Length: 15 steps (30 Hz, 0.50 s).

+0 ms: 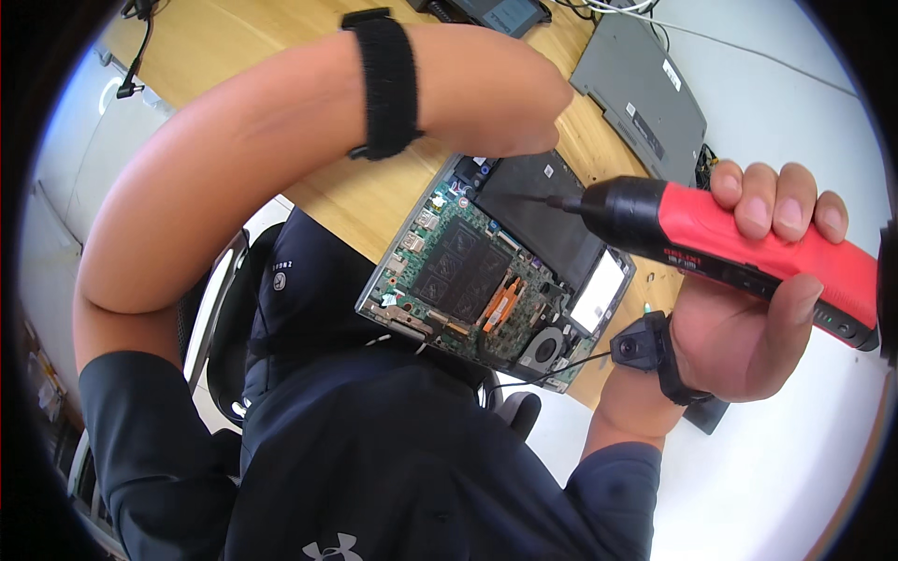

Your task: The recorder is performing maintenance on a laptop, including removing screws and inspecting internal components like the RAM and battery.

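My right hand is closed round a red and black electric screwdriver. Its thin bit points left, over the black battery of an opened laptop; whether the tip touches anything cannot be told. The laptop's green circuit board, orange-and-copper strip and round fan lie exposed. My left hand is bent over the laptop's far edge, beside the battery, with its fingers turned down and hidden behind the back of the hand.
A grey laptop cover panel lies at the far right, with cables above it. Another dark device sits at the table's back. Small loose bits dot the wooden table. A plugged cable end hangs at the left edge.
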Each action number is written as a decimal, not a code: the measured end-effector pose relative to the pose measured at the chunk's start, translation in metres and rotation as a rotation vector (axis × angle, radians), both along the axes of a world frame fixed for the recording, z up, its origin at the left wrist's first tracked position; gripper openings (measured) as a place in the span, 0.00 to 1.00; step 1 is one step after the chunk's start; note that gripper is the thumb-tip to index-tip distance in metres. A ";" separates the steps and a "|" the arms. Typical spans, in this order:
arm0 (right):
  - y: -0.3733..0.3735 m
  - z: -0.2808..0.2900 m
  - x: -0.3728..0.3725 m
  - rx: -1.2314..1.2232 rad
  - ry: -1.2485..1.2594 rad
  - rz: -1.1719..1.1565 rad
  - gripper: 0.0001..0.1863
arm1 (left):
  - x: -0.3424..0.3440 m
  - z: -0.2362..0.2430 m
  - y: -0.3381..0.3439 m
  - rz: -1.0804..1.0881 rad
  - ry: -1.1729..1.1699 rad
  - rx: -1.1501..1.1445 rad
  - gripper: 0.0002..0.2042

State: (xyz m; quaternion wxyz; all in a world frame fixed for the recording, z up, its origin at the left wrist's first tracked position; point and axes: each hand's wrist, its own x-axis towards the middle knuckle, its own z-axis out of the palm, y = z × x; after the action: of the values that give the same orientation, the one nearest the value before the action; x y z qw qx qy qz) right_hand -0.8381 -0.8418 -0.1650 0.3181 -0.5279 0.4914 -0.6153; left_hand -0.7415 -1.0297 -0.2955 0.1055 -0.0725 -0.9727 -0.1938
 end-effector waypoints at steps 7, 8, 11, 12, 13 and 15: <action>-0.003 -0.006 -0.008 -0.021 0.038 0.095 0.21 | 0.044 0.020 -0.003 0.095 -0.183 0.281 0.08; -0.003 -0.006 -0.008 -0.013 0.056 0.100 0.21 | 0.047 0.016 -0.003 0.092 -0.188 0.281 0.08; 0.002 0.002 -0.013 0.025 0.117 0.114 0.21 | 0.056 0.006 -0.001 0.003 -0.081 0.350 0.06; 0.004 0.005 -0.014 0.055 0.163 0.126 0.21 | 0.057 0.006 0.002 -0.007 -0.105 0.345 0.06; 0.005 0.005 -0.014 0.056 0.162 0.124 0.21 | 0.058 0.007 0.004 -0.018 -0.127 0.339 0.05; 0.005 0.005 -0.015 0.063 0.166 0.129 0.21 | 0.058 0.005 0.010 -0.015 -0.139 0.342 0.05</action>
State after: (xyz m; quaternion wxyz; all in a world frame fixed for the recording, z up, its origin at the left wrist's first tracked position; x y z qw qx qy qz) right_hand -0.8533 -0.8369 -0.1604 0.3315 -0.5974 0.5002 -0.5320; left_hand -0.6836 -1.0200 -0.2903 0.0474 -0.0471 -0.9298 -0.3619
